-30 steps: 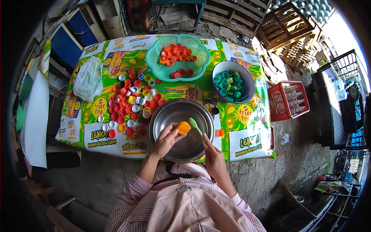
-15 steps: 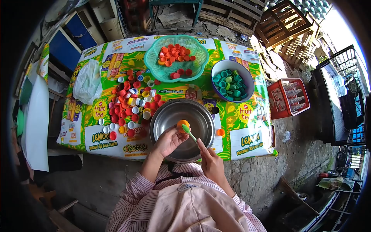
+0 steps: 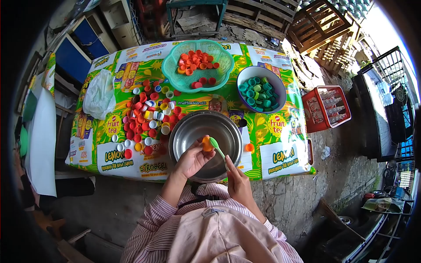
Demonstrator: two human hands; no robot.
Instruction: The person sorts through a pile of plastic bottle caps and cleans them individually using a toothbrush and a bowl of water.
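My left hand (image 3: 191, 161) pinches an orange bottle cap (image 3: 207, 143) over a steel bowl (image 3: 174, 127). My right hand (image 3: 239, 182) grips the pale handle of a green tool (image 3: 214, 143) that looks like a toothbrush, its head against the cap. The bowl's inside looks bare below my hands. To the left lies a spread of red, white and yellow bottle caps (image 3: 140, 117). One loose orange cap (image 3: 248, 147) and a black cap (image 3: 243, 123) lie right of the bowl.
A mint plastic basket (image 3: 169, 72) of orange and red caps stands at the back. Beside it, a white bowl (image 3: 280, 83) holds green caps. A clear plastic bag (image 3: 100, 94) lies at left. A red crate (image 3: 326, 124) of bottles stands past the table's right edge.
The orange cap has turned in my left fingers, and the green head has tilted against its side. The view has shifted slightly; the other things stay put.
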